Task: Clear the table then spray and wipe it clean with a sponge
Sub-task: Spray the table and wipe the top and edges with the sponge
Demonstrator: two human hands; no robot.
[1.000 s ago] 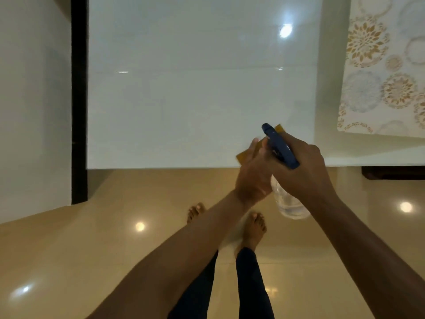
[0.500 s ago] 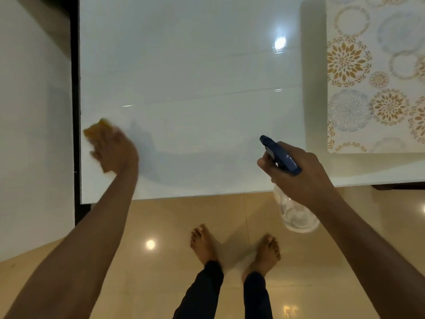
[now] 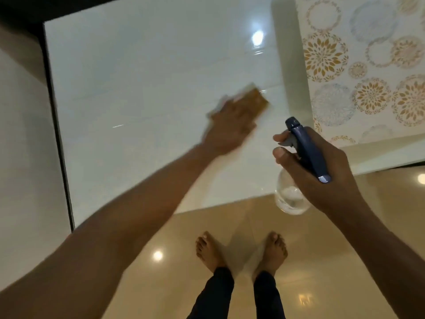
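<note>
The table (image 3: 161, 88) top is white, smooth and very shiny, with a lamp glinting on it. At its two o'clock corner lies a matt cloth (image 3: 368, 65) with printed flowers. The spray bottle (image 3: 292, 199) has a clear see-through body and a dark blue plastic head. The floor (image 3: 161, 272) is glossy tan tile
</note>
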